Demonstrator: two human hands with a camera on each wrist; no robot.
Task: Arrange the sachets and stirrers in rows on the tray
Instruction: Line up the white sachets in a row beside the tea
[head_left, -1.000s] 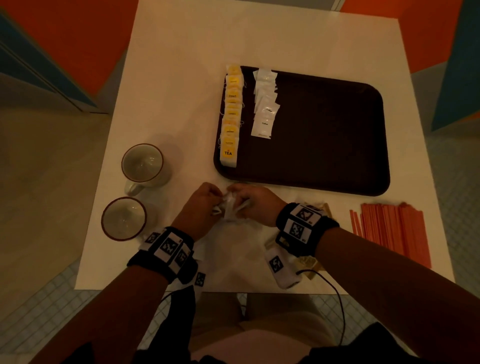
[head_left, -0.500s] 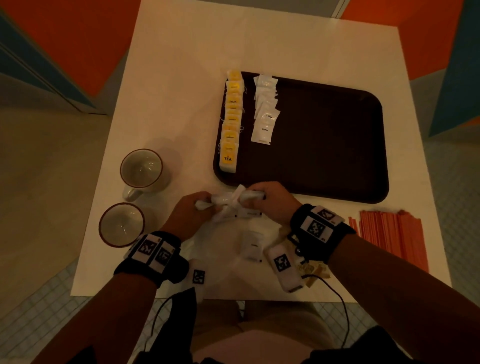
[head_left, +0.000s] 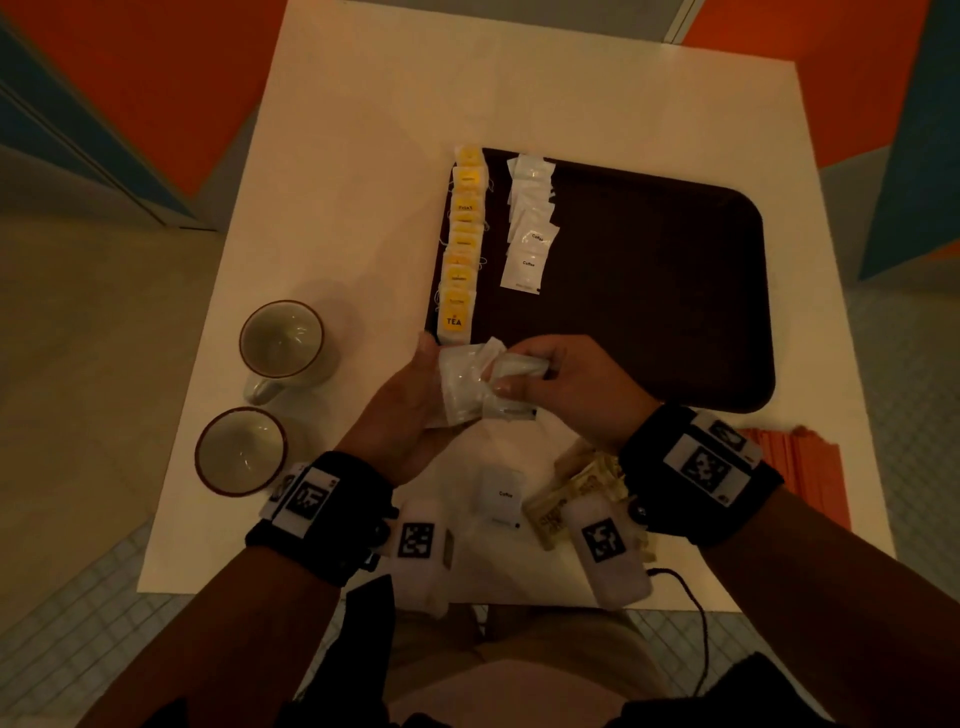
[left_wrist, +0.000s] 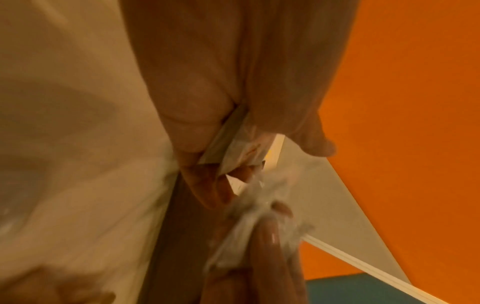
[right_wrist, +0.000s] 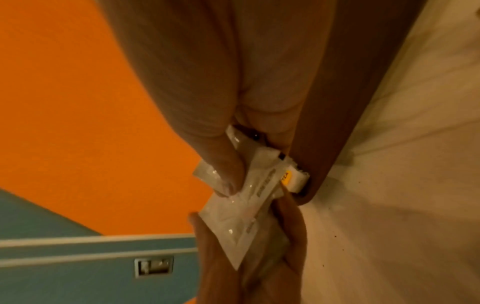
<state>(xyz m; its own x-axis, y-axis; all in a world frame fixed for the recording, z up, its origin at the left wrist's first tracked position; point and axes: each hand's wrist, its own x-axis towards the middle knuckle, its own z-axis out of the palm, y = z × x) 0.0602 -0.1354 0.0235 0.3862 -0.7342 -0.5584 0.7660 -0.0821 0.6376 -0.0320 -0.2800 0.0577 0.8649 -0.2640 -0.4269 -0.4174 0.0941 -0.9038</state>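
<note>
**Two rows begun, most of the tray still to be filled**

So far, only part of the arrangement is seen to be done. On the dark tray (head_left: 675, 291) a row of yellow tea sachets (head_left: 460, 249) is laid along its left edge, and just beside it a shorter row of white coffee sachets (head_left: 530, 223) is started. The remaining surface of the tray is bare.

A bundle of white sachets (head_left: 467, 387) is held above the near left corner of the tray. It is cradled in the left hand (head_left: 410, 410), whose fingers are curled round it, and one sachet of the bundle is pinched between thumb and fingers of the right hand (head_left: 566, 384), probably to be drawn out and added to the coffee row.

Much is left, as it is judged. One coffee sachet (head_left: 501, 499) lies alone on the table (head_left: 363, 130) near the person, brownish sachets (head_left: 576, 488) are heaped beside the right wrist, and the orange stirrers (head_left: 810, 467) are lying on the table right of the tray, partly hidden by the right arm. None of these is placed yet. Two mugs (head_left: 283, 340) stand left of the tray.
</note>
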